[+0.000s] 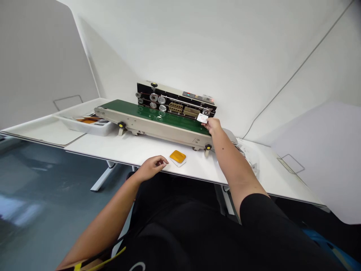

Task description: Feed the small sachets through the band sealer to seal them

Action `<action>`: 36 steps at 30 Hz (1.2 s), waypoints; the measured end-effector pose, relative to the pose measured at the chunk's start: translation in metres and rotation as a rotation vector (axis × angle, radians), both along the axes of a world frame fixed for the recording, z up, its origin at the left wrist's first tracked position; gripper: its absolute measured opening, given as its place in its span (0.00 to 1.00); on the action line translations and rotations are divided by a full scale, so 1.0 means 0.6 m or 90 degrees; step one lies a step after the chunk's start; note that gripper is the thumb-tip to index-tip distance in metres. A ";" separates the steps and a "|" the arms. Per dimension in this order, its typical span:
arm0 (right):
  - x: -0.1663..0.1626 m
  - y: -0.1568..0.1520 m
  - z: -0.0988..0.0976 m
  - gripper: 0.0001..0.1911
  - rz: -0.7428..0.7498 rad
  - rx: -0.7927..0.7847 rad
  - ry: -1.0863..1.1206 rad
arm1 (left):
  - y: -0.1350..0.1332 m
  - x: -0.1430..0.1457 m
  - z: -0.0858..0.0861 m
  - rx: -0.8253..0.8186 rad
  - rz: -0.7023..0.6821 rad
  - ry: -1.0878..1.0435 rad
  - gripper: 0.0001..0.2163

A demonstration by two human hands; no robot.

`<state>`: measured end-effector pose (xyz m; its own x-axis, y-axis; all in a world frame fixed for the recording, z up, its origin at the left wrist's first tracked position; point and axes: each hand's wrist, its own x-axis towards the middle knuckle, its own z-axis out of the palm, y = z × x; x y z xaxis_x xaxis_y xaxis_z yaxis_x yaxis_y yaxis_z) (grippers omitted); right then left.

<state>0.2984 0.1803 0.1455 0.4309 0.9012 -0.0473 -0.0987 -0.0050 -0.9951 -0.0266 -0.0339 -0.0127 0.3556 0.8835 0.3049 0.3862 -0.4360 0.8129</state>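
Observation:
My right hand [212, 125] reaches to the right end of a band sealing machine [176, 98] and pinches a small white packet [202, 118] with faint print. The packet is over the green conveyor belt [169, 119], close to the rollers at the machine's right end. At the table's front edge, my left hand [152, 167] hovers with loosely curled fingers, thumb apart, and nothing visible in it. Just right of it lies an orange-yellow packet [178, 156] on top of a white packet [180, 164].
A white plastic bin [98, 129] with several flat packets stands left of the conveyor. Both rest on the white table [135, 150]. Clear plastic material [254, 165] lies behind my right forearm. White partitions flank the table, and a cable [282, 84] runs along the wall.

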 end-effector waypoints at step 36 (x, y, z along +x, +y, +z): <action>-0.019 -0.077 -0.034 0.05 -0.193 0.286 -0.404 | -0.010 -0.002 -0.002 0.011 -0.020 -0.024 0.10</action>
<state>0.2867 0.1340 0.1252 0.4812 0.6173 0.6224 0.5487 0.3417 -0.7630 -0.0279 -0.0399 -0.0140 0.3716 0.8663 0.3338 0.3409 -0.4617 0.8189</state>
